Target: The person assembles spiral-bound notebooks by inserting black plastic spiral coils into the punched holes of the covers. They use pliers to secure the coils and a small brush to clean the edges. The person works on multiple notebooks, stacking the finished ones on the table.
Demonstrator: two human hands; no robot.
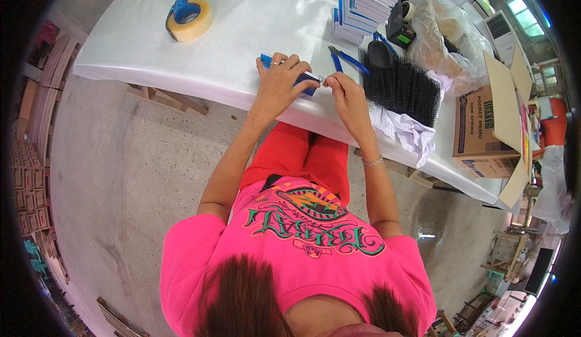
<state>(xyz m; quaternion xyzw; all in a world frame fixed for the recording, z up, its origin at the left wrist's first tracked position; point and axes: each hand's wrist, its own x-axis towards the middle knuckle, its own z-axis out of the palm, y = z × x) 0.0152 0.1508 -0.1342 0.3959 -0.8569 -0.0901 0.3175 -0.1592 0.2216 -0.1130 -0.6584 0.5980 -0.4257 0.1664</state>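
Observation:
At the table's near edge, my left hand [283,83] is closed over a small blue notepad [307,88], pressing it against the white tabletop. My right hand [350,98] pinches at the pad's right edge, thumb and forefinger together. A thin dark strip, apparently a spiral binding coil [321,78], shows between the two hands; its far end is hidden by my fingertips. Just beyond my right hand lie blue-handled cutting pliers [350,58]. A bundle of black spiral coils [405,86] rests to the right, with a dark oval object [380,54] on top.
Stacks of notepads [363,10] stand at the far right, beside a clear plastic bag [448,40]. An opened cardboard box [484,119] sits at the right edge. A tape roll [192,22] lies far left. Crumpled white paper [411,134] hangs near the front edge.

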